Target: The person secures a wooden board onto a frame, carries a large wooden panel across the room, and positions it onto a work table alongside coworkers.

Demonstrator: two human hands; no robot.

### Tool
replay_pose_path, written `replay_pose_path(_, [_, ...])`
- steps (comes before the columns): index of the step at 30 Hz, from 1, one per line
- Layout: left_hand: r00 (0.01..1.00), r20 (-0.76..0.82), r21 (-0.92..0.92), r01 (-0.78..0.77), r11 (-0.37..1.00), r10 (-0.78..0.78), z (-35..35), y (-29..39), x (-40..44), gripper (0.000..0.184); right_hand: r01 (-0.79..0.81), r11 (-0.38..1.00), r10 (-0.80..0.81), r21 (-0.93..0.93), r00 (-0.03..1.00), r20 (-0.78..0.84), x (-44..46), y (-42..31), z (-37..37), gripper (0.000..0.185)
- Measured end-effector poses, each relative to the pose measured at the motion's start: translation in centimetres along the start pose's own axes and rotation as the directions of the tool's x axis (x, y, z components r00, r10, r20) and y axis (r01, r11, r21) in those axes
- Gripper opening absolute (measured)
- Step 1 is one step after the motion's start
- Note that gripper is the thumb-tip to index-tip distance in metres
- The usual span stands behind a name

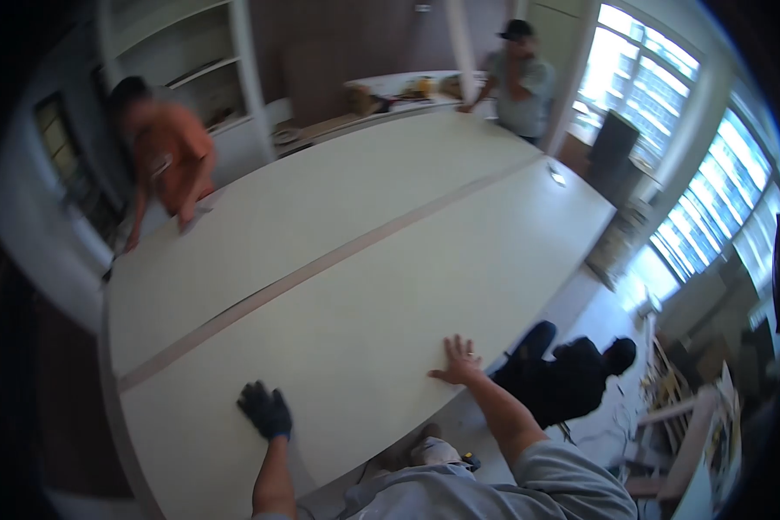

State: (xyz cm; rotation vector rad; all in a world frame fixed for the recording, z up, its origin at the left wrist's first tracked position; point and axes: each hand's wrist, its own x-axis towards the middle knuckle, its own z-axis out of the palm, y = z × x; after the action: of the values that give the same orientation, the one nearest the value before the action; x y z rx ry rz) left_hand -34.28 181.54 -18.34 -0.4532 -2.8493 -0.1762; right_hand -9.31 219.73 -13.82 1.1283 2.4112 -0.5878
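A large pale panel [364, 321] spreads out in front of me, with a brownish strip [321, 264] running diagonally across its length. My left hand [266, 411], in a dark glove with a blue cuff, lies on the panel near its front edge with the fingers apart. Farther right, my right hand [458, 361] is bare, with a ring on one finger. It rests on the panel by the near right edge, fingers spread. Neither hand holds anything.
A person in orange [178, 152] leans at the panel's far left; another in grey [522, 91] stands at its far right corner. A person in black [563, 373] is low beside the right edge. Scrap wood [685, 442] is piled at right. A small shiny object [556, 177] lies on the panel.
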Motion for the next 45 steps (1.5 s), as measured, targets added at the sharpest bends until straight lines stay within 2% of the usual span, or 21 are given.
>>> replay_pose_path(1, [0.999,0.051,-0.014,0.018,1.000,-0.017,-0.7,0.3,0.3,0.057,-0.004,1.000,0.004,-0.006,1.000,0.007,0.4,-0.1,0.0,0.119])
replay_pose_path(2, [1.000,0.009,-0.043,0.006,0.999,-0.006,0.8,-0.2,0.2,0.057,-0.003,1.000,0.003,-0.015,1.000,0.015,0.7,0.0,0.2,0.119])
replay_pose_path(6, [0.999,0.037,0.051,0.014,0.999,-0.016,-0.4,0.5,-0.1,0.057,-0.004,1.000,0.004,-0.021,1.000,0.017,0.6,0.5,0.0,0.120])
replay_pose_path(10, [0.999,0.030,-0.015,0.031,0.999,-0.031,-1.3,0.5,0.0,0.056,-0.011,1.000,0.012,-0.008,1.000,0.013,0.4,0.4,-0.2,0.119])
replay_pose_path(18, [0.996,0.072,-0.021,0.062,0.998,-0.060,-2.8,1.1,0.2,0.055,-0.023,0.999,0.023,-0.048,1.000,0.009,0.1,0.0,-0.8,0.116])
replay_pose_path(45, [0.997,0.053,-0.007,0.060,0.998,-0.059,-2.8,1.1,0.2,0.054,-0.024,0.997,0.025,-0.074,1.000,0.006,0.1,0.2,-0.7,0.113])
